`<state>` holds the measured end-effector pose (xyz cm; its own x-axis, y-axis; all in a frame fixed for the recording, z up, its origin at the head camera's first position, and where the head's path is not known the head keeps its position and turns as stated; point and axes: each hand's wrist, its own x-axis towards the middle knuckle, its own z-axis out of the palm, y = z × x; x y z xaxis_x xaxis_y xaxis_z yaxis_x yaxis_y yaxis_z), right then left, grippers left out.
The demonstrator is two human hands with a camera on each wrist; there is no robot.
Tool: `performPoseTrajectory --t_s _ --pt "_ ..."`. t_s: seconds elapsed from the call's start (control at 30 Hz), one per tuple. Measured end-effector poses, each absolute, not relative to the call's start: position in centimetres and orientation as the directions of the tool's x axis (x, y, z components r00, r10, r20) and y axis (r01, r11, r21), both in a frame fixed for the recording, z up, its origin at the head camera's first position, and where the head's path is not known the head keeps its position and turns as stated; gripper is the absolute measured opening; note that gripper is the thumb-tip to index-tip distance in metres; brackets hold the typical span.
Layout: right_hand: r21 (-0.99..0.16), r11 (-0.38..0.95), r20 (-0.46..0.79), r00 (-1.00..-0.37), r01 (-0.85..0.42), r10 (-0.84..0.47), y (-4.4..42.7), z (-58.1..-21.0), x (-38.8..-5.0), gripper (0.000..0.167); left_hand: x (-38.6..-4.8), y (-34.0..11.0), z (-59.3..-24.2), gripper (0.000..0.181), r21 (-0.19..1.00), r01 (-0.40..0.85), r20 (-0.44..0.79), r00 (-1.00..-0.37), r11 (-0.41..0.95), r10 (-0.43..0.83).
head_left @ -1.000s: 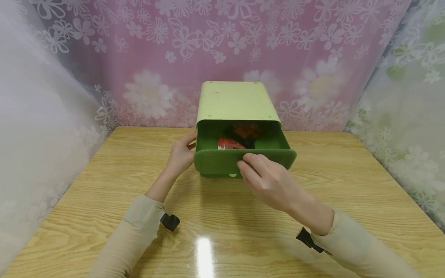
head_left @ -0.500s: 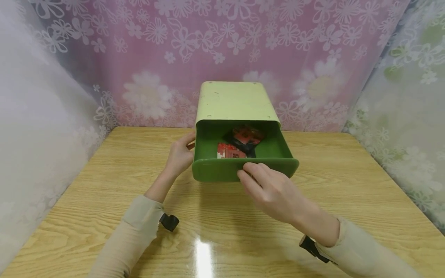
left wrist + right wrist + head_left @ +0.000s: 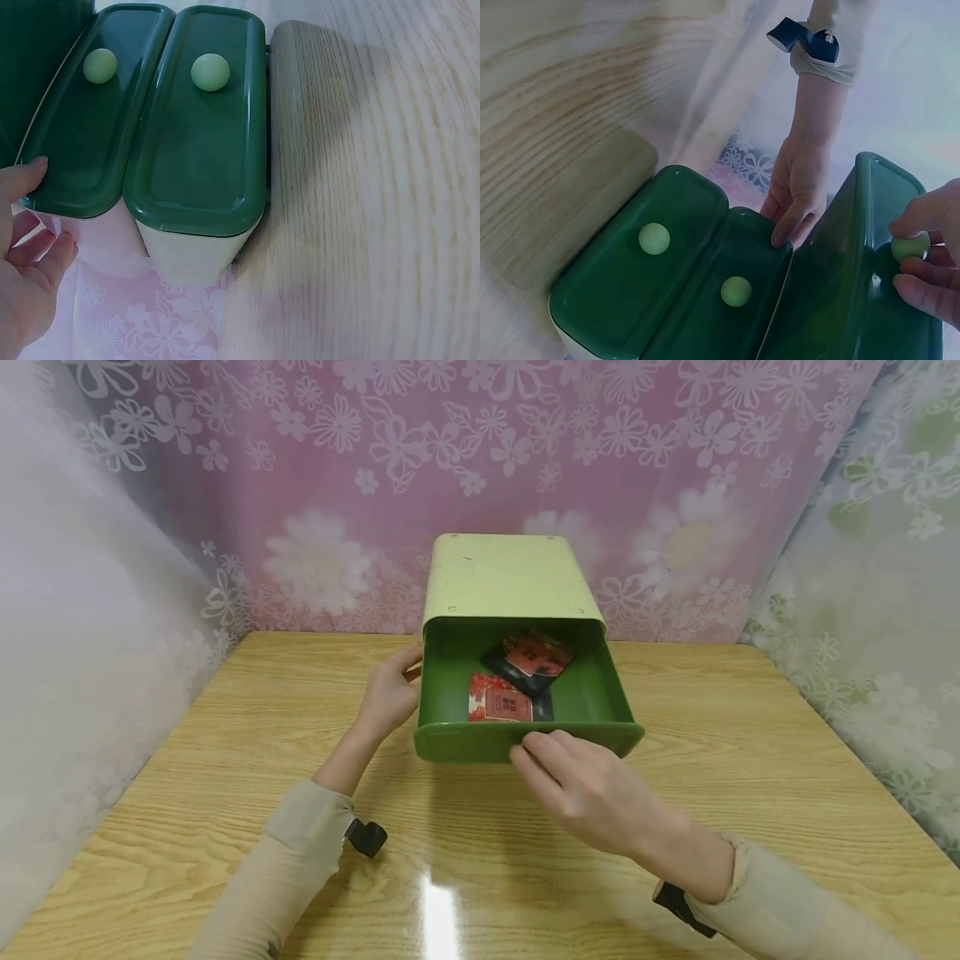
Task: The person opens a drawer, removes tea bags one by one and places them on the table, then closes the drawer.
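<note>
We are pinching the pale knob [image 3: 910, 249] of the pulled-out green drawer [image 3: 885, 319] with our right hand [image 3: 943, 259], while our left hand [image 3: 801, 184] is holding the drawer unit [image 3: 709, 300] near a corner.

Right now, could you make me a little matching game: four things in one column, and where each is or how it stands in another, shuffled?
1. Right hand
2. Left hand
3. Packets
4. Top drawer

A. Standing open
B. Against the casing's side
C. Pinching a round knob
D. Lying in the top drawer

Pairs: 1-C; 2-B; 3-D; 4-A
</note>
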<state>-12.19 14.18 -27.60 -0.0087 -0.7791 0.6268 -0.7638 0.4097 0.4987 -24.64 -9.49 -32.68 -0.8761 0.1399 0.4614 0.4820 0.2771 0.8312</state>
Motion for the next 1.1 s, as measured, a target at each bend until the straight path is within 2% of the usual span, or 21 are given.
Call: performPoseTrajectory --t_s 0.33,0.67,1.1 --pt "0.537 0.403 0.606 0.007 -0.741 -0.795 14.3 -28.1 -11.8 0.025 -25.1 -9.6 -33.0 0.047 0.843 0.467 0.446 -0.884 0.267 0.140" --pt "0.534 0.368 0.616 0.053 -0.761 -0.786 14.2 -28.6 -11.6 0.026 -25.0 -9.7 -33.2 0.045 0.834 0.482 0.459 -0.876 0.267 0.149" --pt "0.524 0.377 0.617 0.035 -0.764 -0.786 14.2 -29.0 -11.3 0.026 -25.0 -9.6 -33.3 0.043 0.829 0.494 0.474 -0.869 0.260 0.139"
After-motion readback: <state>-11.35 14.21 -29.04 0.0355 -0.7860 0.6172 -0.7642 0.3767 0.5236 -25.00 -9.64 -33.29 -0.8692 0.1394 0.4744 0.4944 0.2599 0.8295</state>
